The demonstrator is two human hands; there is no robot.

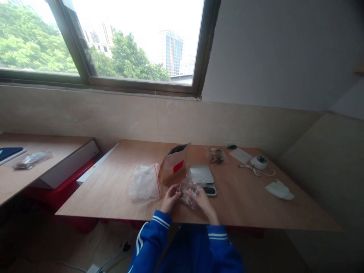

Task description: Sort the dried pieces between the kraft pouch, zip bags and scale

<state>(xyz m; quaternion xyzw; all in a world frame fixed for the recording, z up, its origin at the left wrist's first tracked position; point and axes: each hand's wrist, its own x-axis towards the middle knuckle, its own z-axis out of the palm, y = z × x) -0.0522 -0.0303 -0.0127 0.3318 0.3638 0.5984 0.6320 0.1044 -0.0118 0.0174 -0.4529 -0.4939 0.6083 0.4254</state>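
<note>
Both hands meet over the near edge of a wooden table. My left hand and my right hand are each closed on a small clear plastic bag with dark reddish bits inside, held between them. Just behind the bag lies a small digital scale with a silver plate. A brown paper pouch with a red label stands open to the left of the scale. A pile of empty clear zip bags lies left of my left hand.
Further back sit another filled clear bag, a white sheet, a round white device with a cable and a crumpled white mask. A second table at left bears a bag and a dark book. Red crates stand under it.
</note>
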